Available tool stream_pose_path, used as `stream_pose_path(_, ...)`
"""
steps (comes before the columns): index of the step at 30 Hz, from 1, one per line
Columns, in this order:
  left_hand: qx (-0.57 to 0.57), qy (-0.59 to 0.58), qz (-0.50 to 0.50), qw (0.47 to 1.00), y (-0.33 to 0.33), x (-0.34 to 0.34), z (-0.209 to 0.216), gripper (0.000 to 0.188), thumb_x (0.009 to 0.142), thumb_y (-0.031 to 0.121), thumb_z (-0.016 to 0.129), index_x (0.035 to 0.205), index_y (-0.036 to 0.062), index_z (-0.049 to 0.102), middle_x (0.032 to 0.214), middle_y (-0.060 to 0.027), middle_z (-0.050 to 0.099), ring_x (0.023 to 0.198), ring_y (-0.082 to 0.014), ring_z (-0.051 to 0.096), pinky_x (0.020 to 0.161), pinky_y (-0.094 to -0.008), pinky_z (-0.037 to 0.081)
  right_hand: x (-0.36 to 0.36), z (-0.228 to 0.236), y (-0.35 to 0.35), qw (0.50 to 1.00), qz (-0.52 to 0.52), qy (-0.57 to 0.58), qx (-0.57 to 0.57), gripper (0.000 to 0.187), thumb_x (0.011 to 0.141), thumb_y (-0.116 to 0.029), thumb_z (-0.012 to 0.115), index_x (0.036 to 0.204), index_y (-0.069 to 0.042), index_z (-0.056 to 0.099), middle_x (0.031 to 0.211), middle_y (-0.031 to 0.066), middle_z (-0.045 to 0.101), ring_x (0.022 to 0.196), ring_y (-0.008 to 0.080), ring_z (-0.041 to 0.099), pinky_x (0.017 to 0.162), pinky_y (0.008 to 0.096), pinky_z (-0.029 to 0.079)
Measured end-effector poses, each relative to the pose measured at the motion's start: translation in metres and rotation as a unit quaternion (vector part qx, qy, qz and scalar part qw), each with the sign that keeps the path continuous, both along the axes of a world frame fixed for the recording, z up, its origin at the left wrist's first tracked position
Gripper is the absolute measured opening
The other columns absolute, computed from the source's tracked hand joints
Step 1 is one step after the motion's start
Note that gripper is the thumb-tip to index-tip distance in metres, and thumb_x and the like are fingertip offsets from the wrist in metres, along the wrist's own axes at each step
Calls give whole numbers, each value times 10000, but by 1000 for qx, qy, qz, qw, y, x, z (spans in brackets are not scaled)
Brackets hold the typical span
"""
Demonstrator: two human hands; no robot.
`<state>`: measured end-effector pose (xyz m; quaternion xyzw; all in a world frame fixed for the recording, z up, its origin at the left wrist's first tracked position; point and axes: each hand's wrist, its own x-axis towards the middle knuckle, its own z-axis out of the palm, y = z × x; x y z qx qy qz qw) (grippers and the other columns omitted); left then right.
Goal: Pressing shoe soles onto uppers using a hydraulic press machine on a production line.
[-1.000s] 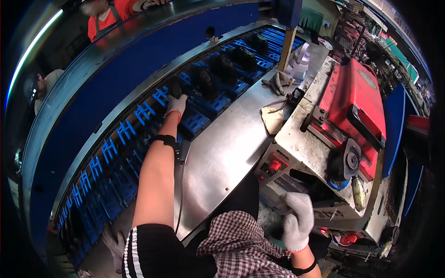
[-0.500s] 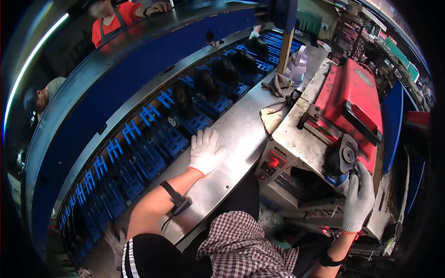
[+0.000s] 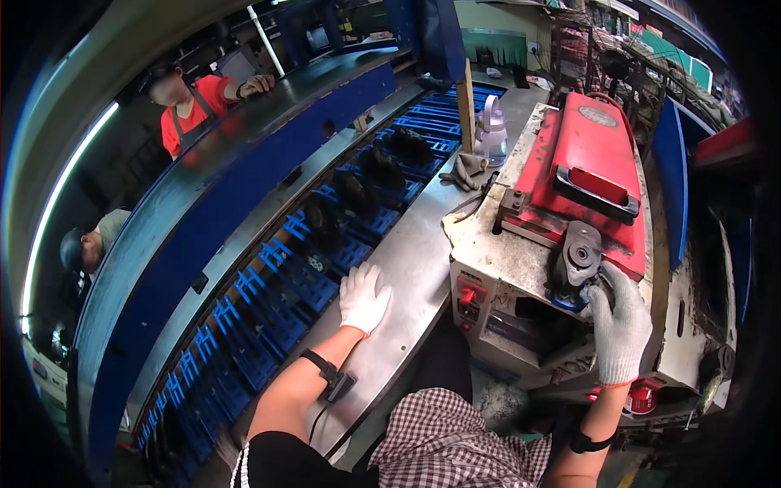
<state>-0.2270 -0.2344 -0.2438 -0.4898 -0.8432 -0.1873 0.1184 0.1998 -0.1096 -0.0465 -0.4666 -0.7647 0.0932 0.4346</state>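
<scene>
My left hand (image 3: 364, 299), in a white knit glove, lies flat on the bare metal ledge (image 3: 411, 285) with its fingers spread, beside a conveyor of blue slatted racks (image 3: 264, 342). It holds nothing. At the right, my gloved right hand (image 3: 621, 329) has its fingers closed at the edge of a dark grey rounded part (image 3: 581, 254) with a ringed hub. This part sits at the front of a machine with a red cover (image 3: 598, 154), with something blue under it. My right fingertips are partly hidden behind the part.
Several dark lumpy pieces (image 3: 354, 191) sit on the far racks. Grey gloves (image 3: 465, 172) and a clear bottle (image 3: 490, 134) stand near a wooden post (image 3: 465, 110). A red switch (image 3: 469, 297) is on the machine's front. Across a blue beam (image 3: 236, 195) are two other people.
My view has swung, so the machine and ledge appear shifted left and more of the far side shows. My left hand stays on the ledge; my right stays at the dark grey part.
</scene>
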Motion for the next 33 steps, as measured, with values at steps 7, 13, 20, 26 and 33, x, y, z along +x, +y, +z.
stream_pose_path(7,5,-2,9,1000,-4,-2,3,523,921,357,670,1374,109,590,1488,-159,541,1405,-379,463,1199,-534,325,-2,-5,1,1000,8,11,-7,387,884,-79,771,1261,-20,709,1007,133,752,767,200,733,746,324,572)
stream_pose_path(13,26,1,7,1000,-1,0,7,486,916,348,675,1332,106,611,1448,-150,562,1365,-369,489,1182,-533,343,-1,-1,0,1000,-6,6,-17,372,883,-115,772,1245,-45,722,1046,150,755,897,272,747,813,361,570)
stream_pose_path(20,6,-2,-8,1000,4,-1,14,463,892,327,675,1292,96,637,1407,-149,593,1301,-360,529,1115,-522,399,2,-4,4,996,-22,-47,74,321,887,-165,780,1193,-79,734,1038,126,752,954,307,733,835,397,567)
stream_pose_path(26,12,8,-5,1000,-2,-11,-2,486,927,322,667,1349,85,622,1466,-163,567,1373,-366,493,1175,-529,357,-1,-11,7,998,-12,-35,43,331,907,-234,775,1207,-103,724,999,137,735,923,330,708,821,430,551)
stream_pose_path(33,16,11,-6,1000,4,-8,-8,490,939,327,669,1364,88,616,1490,-172,552,1394,-379,481,1192,-541,339,6,-12,7,999,-19,-27,40,332,911,-257,774,1202,-105,727,982,143,729,914,333,700,814,437,546)
